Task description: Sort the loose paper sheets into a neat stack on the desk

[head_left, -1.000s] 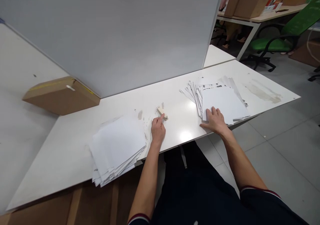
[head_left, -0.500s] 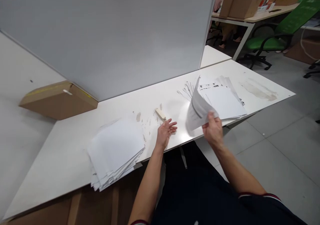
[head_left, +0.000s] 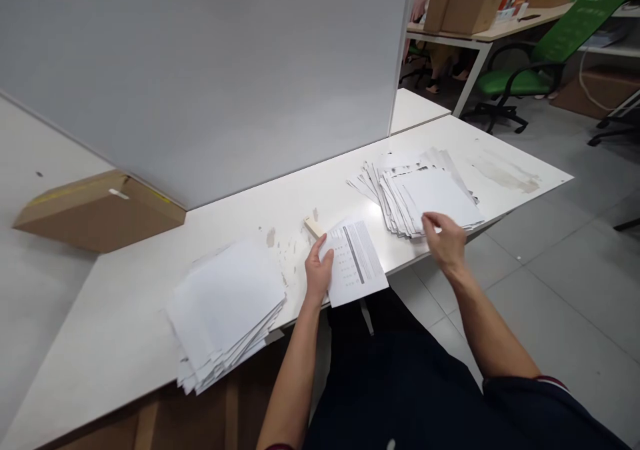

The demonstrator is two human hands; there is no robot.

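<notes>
A printed sheet of paper [head_left: 356, 263], with a dark band and lines of text, hangs partly over the table's front edge. My left hand [head_left: 319, 270] is closed on its left side, thumb on top. Just behind that hand lies a small cream oblong object [head_left: 314, 227], partly covered by the sheet. My right hand [head_left: 447, 240] is at the near edge of the right-hand paper stack [head_left: 440, 197], thumb and forefinger pinched together. Whether a sheet's edge is between those fingertips I cannot make out. A second, larger paper stack [head_left: 227, 303] lies to the left, its sheets uneven.
The white table [head_left: 135, 317] runs along a grey panel [head_left: 240, 70]. A cardboard box [head_left: 105, 213] stands at the back left. Beyond the table's right end are a green office chair [head_left: 520, 80] and another desk with cardboard boxes [head_left: 473, 10].
The printed sheet has moved left from my right hand into my left hand, which has closed on it. My right hand has let go and moved to the right stack's near edge.
</notes>
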